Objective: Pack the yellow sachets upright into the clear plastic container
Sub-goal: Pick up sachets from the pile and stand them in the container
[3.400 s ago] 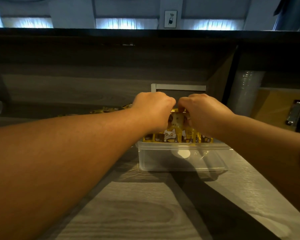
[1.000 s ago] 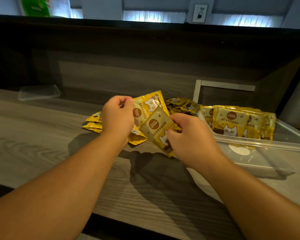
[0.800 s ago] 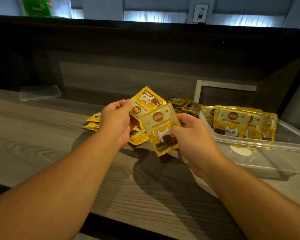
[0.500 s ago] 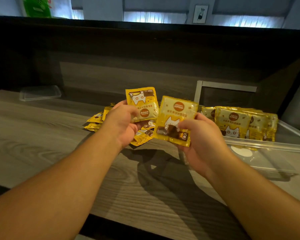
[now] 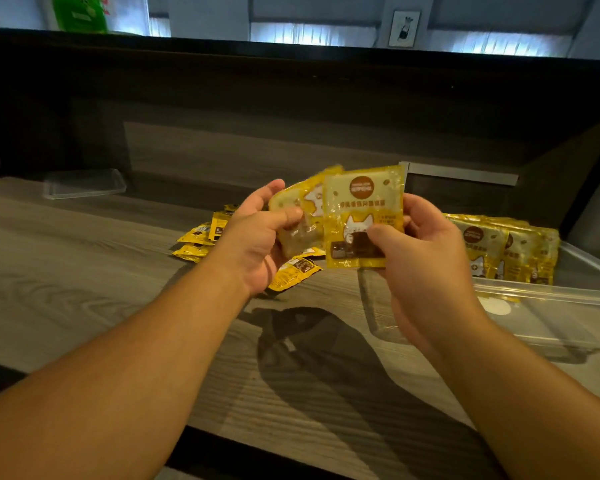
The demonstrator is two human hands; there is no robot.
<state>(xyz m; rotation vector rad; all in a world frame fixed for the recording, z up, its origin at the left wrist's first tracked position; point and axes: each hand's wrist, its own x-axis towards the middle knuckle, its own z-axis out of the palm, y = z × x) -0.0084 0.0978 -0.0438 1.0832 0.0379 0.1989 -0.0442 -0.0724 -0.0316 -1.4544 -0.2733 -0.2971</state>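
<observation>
My right hand pinches a yellow sachet with a cat print, held upright and facing me above the desk. My left hand holds a second yellow sachet, blurred and partly tucked behind the first. A loose pile of yellow sachets lies flat on the desk behind my left hand. The clear plastic container sits to the right, with several sachets standing upright along its far side.
A clear plastic lid lies at the back left of the grey wooden desk. A dark back panel rises behind the desk. The desk's front edge runs just below my forearms.
I left the container and picked a sachet from the pile with each hand. Over the last second both sachets rose and turned upright, and the left one moved in behind the right one.
</observation>
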